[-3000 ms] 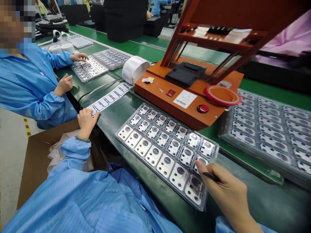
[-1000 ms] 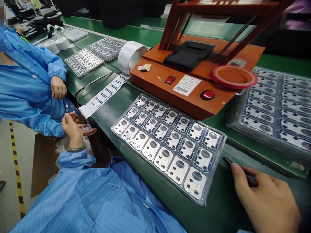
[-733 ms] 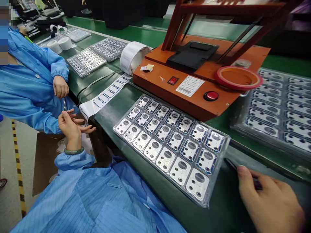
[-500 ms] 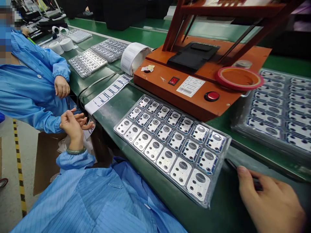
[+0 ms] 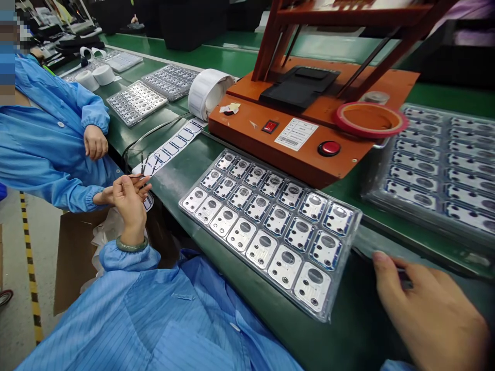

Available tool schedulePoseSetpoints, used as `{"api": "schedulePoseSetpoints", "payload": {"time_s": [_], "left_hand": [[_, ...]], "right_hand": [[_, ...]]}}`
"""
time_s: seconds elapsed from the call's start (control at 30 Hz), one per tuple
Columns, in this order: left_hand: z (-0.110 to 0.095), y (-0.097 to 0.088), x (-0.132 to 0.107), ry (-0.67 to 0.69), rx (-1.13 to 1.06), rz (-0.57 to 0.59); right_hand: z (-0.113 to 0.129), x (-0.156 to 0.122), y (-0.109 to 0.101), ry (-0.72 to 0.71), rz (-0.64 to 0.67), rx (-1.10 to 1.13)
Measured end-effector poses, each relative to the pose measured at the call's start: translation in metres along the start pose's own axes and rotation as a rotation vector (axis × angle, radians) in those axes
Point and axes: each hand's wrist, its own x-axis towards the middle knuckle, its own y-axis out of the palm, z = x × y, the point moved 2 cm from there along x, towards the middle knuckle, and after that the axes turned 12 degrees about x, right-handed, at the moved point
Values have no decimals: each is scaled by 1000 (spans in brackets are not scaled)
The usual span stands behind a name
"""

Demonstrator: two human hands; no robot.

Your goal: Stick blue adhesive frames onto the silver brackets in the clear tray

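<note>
My left hand (image 5: 129, 198) is raised at the bench edge, its fingers pinched on a thin clear label (image 5: 144, 164) lifted off the white label strip (image 5: 176, 142). My right hand (image 5: 429, 314) rests on the green bench just right of the clear tray (image 5: 345, 260), fingers curled round a thin dark tool (image 5: 402, 275). The tray holds several silver metal plates with round holes; some have blue-edged film on them. The strip runs back to a white label roll (image 5: 207, 93).
An orange press machine (image 5: 294, 136) with a red button (image 5: 328, 148) stands behind the tray, a red tape roll (image 5: 369, 118) on it. Stacked trays (image 5: 436, 165) lie right. A co-worker in blue (image 5: 42, 139) sits left, with more trays (image 5: 135, 100). A cardboard box (image 5: 71, 257) stands on the floor.
My left hand left the strip's end, dropped below the bench edge, then rose pinching a peeled clear label. My right hand moved off the tray's near corner onto the bench beside it.
</note>
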Motion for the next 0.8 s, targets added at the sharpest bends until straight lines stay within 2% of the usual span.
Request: {"api": "schedulePoseSetpoints", "payload": {"time_s": [0.1, 0.2, 0.3, 0.37, 0.5, 0.8], "left_hand": [[-8, 26, -32, -67, -103, 176], [-19, 53, -72, -197, -187, 349], [-32, 70, -108, -254, -233, 469], [-39, 76, -126, -256, -242, 514], [-44, 77, -148, -235, -234, 555], [-38, 75, -165, -93, -114, 532]], "right_hand": [[48, 16, -10, -351, -130, 82], [111, 24, -12, -612, -60, 279], [164, 24, -8, -719, -32, 451], [187, 23, -4, -725, -55, 500], [206, 20, 2, -713, -121, 472], [201, 13, 10, -626, -71, 430]]}}
